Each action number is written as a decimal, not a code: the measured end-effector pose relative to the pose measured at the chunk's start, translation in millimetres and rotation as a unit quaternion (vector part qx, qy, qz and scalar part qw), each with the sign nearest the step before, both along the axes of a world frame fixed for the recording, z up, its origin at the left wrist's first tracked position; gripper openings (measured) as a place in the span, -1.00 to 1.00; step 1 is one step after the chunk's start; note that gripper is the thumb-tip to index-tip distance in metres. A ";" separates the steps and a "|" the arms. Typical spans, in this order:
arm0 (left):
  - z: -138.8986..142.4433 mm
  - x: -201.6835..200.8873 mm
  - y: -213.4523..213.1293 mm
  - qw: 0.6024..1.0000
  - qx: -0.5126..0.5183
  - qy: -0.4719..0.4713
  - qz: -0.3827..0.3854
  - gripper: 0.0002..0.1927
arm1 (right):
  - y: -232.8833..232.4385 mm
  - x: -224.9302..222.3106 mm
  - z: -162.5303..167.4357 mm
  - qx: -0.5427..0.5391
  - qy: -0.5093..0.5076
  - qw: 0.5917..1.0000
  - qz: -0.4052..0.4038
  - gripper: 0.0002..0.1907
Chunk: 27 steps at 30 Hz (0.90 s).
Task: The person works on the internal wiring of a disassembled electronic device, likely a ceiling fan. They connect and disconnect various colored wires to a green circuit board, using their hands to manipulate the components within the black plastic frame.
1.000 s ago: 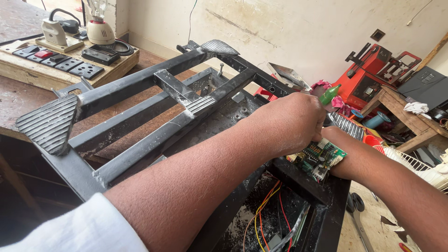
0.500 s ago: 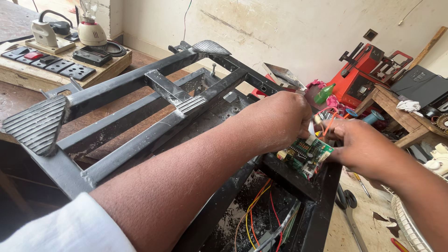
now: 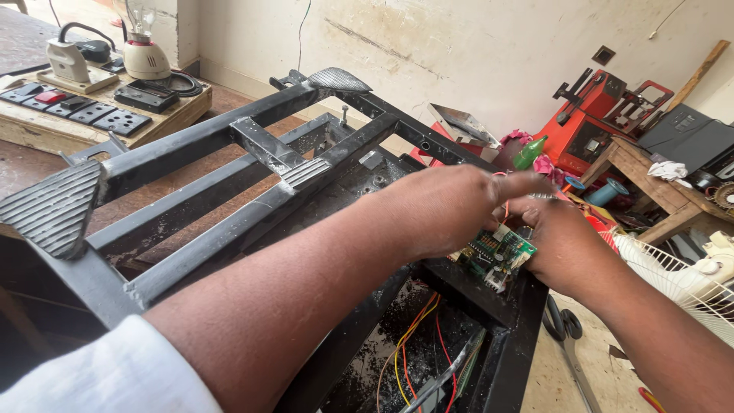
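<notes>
Presently, one small green circuit board [image 3: 497, 256] with thin red and yellow wires, at the black metal frame's [image 3: 252, 145] edge: light, stiff, fragile; take by its edges. My right hand [image 3: 569, 245] clasps it from beside; my left hand [image 3: 443, 210] pinches its wires above. Two hands, one board.

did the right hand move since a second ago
Yes. The right hand has come up from under the green circuit board and now sits beside it on the black frame, touching the left hand.
</notes>
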<state>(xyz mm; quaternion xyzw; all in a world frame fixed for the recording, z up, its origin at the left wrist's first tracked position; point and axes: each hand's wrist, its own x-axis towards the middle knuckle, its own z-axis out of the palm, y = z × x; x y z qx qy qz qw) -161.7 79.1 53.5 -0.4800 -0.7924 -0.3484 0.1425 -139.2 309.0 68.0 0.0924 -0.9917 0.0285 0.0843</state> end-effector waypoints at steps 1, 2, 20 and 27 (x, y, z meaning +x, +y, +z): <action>-0.4 1.3 0.1 0.999 -0.038 -0.015 0.000 -0.25 | 1.6 0.1 -0.9 -0.033 -0.036 0.998 -0.035 -0.58; -1.0 2.6 0.6 0.999 -0.043 -0.012 0.013 -0.32 | 3.4 1.3 -0.5 -0.066 -0.072 0.993 -0.070 -0.44; -8.6 2.8 1.1 0.998 0.021 -0.029 0.059 -0.87 | -15.7 40.5 -26.4 -0.216 0.175 0.960 0.016 -0.66; -11.4 -3.3 4.4 0.999 0.032 -0.003 0.014 -0.87 | 0.6 47.5 -18.6 -0.210 0.172 0.961 0.056 -0.78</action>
